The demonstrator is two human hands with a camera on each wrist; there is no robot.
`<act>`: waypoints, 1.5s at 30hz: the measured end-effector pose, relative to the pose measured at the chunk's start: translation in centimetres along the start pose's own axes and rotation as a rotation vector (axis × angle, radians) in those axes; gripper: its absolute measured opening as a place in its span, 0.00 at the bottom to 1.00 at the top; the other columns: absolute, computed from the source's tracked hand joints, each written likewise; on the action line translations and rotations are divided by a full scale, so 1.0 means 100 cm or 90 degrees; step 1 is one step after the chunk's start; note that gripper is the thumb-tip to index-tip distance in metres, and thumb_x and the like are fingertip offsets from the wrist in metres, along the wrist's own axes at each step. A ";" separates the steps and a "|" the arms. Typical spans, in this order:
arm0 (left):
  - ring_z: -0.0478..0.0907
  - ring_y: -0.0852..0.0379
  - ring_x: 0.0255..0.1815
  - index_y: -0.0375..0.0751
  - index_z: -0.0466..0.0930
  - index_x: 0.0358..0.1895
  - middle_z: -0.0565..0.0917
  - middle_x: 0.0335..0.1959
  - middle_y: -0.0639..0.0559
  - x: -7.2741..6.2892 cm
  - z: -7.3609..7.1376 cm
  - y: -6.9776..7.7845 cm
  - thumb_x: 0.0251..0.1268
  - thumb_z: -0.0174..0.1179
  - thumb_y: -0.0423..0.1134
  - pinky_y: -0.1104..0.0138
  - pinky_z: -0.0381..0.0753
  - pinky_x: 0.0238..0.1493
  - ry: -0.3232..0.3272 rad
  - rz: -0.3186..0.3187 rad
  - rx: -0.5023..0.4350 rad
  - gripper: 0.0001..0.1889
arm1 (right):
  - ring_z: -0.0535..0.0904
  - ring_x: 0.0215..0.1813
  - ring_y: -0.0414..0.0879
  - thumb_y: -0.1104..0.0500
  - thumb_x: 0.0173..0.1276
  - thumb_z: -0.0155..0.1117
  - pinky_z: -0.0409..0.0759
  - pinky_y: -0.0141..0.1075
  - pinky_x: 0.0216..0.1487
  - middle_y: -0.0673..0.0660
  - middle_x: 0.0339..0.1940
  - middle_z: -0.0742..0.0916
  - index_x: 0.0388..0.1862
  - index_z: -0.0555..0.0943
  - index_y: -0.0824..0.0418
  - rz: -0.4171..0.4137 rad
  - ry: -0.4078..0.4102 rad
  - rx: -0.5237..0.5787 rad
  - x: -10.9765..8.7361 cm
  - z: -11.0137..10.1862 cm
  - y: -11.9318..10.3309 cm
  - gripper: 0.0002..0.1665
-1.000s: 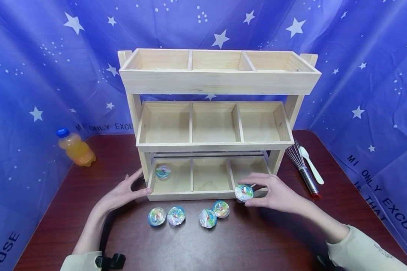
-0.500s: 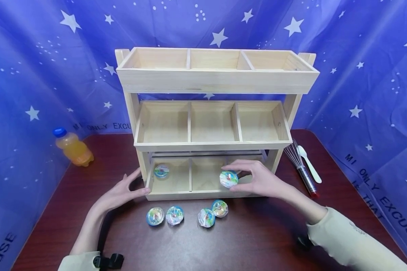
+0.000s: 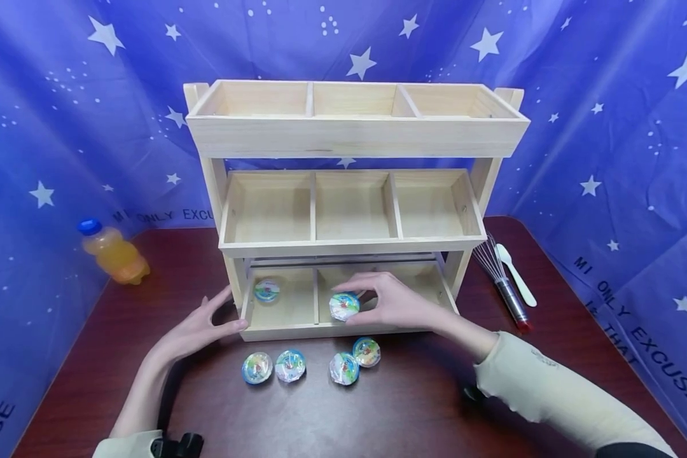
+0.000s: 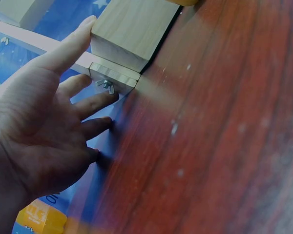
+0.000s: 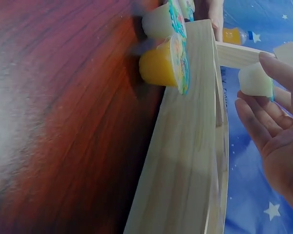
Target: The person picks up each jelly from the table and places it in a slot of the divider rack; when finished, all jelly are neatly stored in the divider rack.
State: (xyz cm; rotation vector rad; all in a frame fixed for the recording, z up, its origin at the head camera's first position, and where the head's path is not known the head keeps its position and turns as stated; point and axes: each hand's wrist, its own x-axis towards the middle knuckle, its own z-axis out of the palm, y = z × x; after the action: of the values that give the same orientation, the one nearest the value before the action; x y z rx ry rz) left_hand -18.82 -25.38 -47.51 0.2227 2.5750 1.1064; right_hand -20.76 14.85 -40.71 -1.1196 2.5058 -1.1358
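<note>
Between thumb and fingers, my right hand pinches a small jelly cup over the middle compartment of the wooden rack's bottom tray. In the right wrist view that jelly cup looks pale white, with its printed lid facing away from the palm. My left hand is at the tray's left end, thumb at the front corner and fingers spread along the side, near a wing nut. Another jelly cup lies in the bottom left compartment. Several more, including an orange one, stand on the table before the rack.
The wooden rack has three tiers, each divided into three compartments. A bottle of orange drink stands at the left. To the right lie a whisk and a white spoon. A blue starry curtain encloses the table.
My right hand has carried the jelly cup leftward from the bottom tray's right front to over its middle compartment. The left hand stays at the tray's left end.
</note>
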 end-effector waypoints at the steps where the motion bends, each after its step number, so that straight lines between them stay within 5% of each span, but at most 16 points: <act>1: 0.29 0.16 0.80 0.55 0.42 0.86 0.48 0.84 0.30 0.000 0.000 0.001 0.67 0.65 0.61 0.20 0.40 0.72 -0.001 0.002 0.000 0.52 | 0.86 0.53 0.41 0.55 0.60 0.80 0.88 0.34 0.53 0.52 0.57 0.89 0.65 0.83 0.55 0.004 -0.006 -0.003 0.003 0.001 -0.001 0.33; 20: 0.29 0.15 0.79 0.51 0.42 0.86 0.47 0.84 0.29 -0.003 0.000 0.001 0.67 0.65 0.59 0.20 0.39 0.71 0.003 0.017 -0.004 0.52 | 0.85 0.56 0.39 0.51 0.63 0.78 0.85 0.38 0.59 0.50 0.58 0.90 0.64 0.83 0.57 0.021 -0.080 -0.039 0.057 0.026 -0.008 0.31; 30: 0.30 0.14 0.79 0.53 0.42 0.86 0.49 0.83 0.29 0.001 0.002 -0.001 0.67 0.65 0.58 0.20 0.40 0.71 0.000 0.020 0.001 0.52 | 0.85 0.42 0.43 0.53 0.61 0.77 0.82 0.29 0.48 0.52 0.52 0.91 0.64 0.83 0.58 -0.002 -0.111 -0.094 0.077 0.037 -0.009 0.32; 37: 0.29 0.15 0.79 0.53 0.41 0.86 0.47 0.84 0.29 0.001 0.001 0.000 0.67 0.65 0.59 0.20 0.39 0.71 -0.004 0.013 -0.002 0.52 | 0.85 0.55 0.44 0.55 0.59 0.77 0.81 0.28 0.57 0.55 0.57 0.90 0.64 0.83 0.58 -0.002 -0.135 -0.117 0.089 0.043 -0.010 0.32; 45: 0.29 0.15 0.79 0.53 0.40 0.86 0.46 0.84 0.29 0.002 0.001 0.000 0.68 0.64 0.60 0.19 0.38 0.70 -0.006 0.005 0.002 0.53 | 0.85 0.49 0.41 0.56 0.58 0.78 0.80 0.24 0.53 0.54 0.55 0.91 0.61 0.84 0.60 -0.004 -0.168 -0.136 0.102 0.050 -0.010 0.31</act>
State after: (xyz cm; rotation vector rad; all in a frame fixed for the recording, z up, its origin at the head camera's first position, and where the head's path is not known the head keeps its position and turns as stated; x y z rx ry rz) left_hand -18.98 -25.29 -47.63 0.2381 2.5697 1.1025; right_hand -25.24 4.45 -42.02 -1.2384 2.4560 -0.6794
